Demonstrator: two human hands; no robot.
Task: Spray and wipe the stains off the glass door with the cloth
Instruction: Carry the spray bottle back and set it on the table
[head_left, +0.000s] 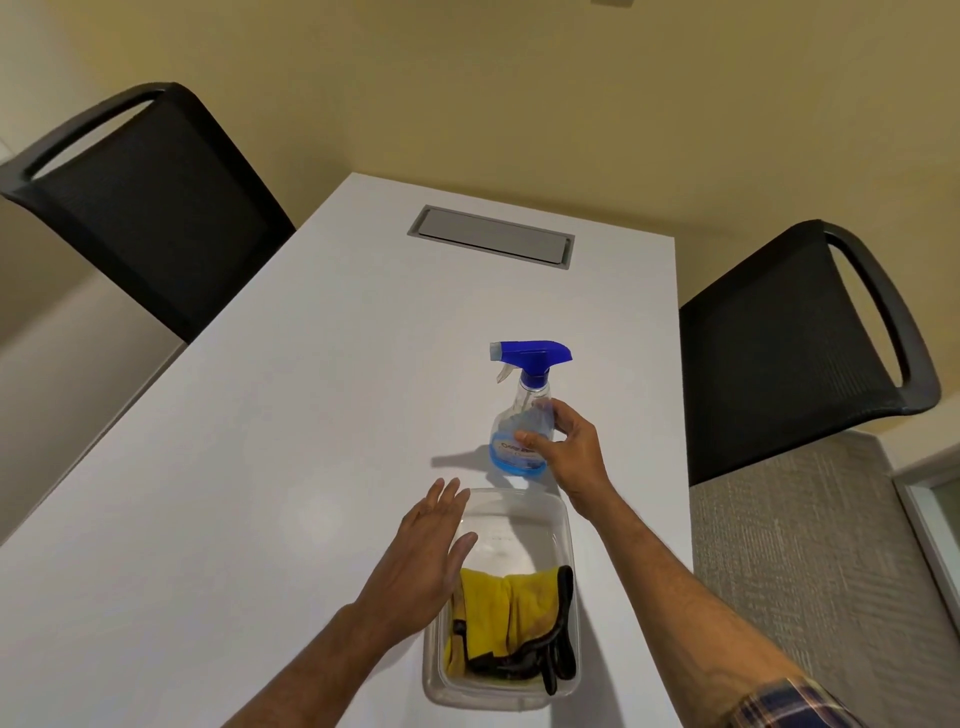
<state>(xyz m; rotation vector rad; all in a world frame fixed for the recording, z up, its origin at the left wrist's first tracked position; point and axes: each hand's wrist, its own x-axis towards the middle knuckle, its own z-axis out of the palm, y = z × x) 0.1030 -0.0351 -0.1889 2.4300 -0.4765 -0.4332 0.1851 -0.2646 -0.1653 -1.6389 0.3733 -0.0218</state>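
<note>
A clear spray bottle (519, 415) with a blue trigger head and a little blue liquid stands upright on the white table (291, 426). My right hand (569, 449) wraps its fingers around the bottle's lower body. My left hand (428, 545) hovers flat with fingers apart at the left rim of a clear plastic container (540, 514), holding nothing. A yellow cloth with black edging (498, 608) lies crumpled in the near end of that container. The glass door is mostly out of sight.
Two black mesh chairs flank the table, one at the far left (156, 208) and one at the right (789, 353). A grey cable hatch (491, 236) is set into the tabletop at the far end. A framed glass pane (935, 519) shows at the right edge.
</note>
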